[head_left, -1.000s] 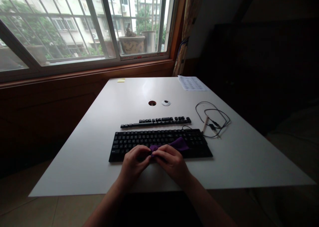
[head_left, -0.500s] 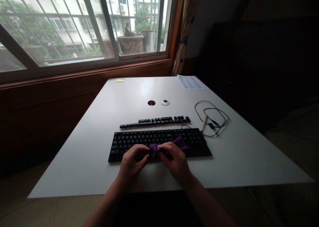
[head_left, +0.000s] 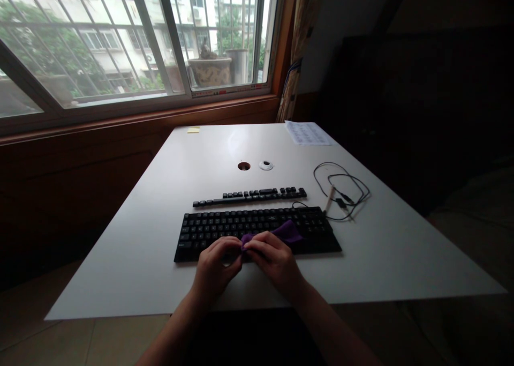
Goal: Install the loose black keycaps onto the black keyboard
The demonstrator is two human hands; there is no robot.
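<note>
One black keyboard (head_left: 241, 222) lies on the white table (head_left: 132, 248), and over its near edge the left hand (head_left: 214, 261) meets a purple cloth (head_left: 289, 230); whether its fingertips clamp anything, I cannot tell. Beside it the right hand (head_left: 279, 256) pinches that cloth, which trails rightward over the keys. Farther right lies a looped cable (head_left: 341, 203).

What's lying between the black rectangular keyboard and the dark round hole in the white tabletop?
In the head view, two rows of black plastic keycaps lie between the keyboard and the hole, with bare tabletop beyond them.
</note>
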